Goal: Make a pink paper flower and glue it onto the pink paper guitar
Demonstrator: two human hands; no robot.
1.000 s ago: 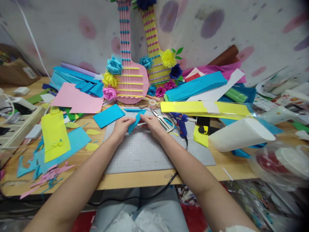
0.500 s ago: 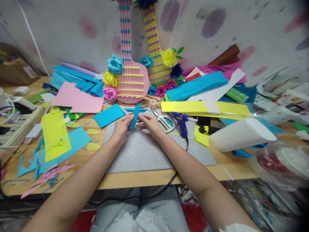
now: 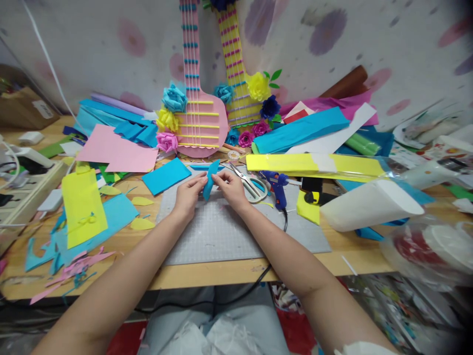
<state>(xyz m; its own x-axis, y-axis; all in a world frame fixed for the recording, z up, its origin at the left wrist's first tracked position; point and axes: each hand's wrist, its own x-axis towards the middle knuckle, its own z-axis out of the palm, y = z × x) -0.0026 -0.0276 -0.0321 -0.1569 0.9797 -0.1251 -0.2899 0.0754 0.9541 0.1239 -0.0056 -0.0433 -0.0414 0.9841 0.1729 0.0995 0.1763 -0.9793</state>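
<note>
A small piece of blue crepe paper is pinched between my two hands above the grey cutting mat. My left hand grips its left edge, while the fingers of my right hand close on its right edge. The strip stands tilted, its top leaning right. Left of my hands lies a folded blue paper rectangle. Scissors with pale handles rest just right of my right hand. A blue hot glue gun lies beyond them, its cord running toward the table's front edge.
Pink and yellow paper guitars with paper flowers lean against the wall. Yellow paper and pink scraps cover the left. A wrapped yellow paper roll and a white tube lie at right.
The blue paper piece has shifted slightly right and now looks a little curved. Both hands stay on it, the fingers adjusting a little. The view has moved slightly.
</note>
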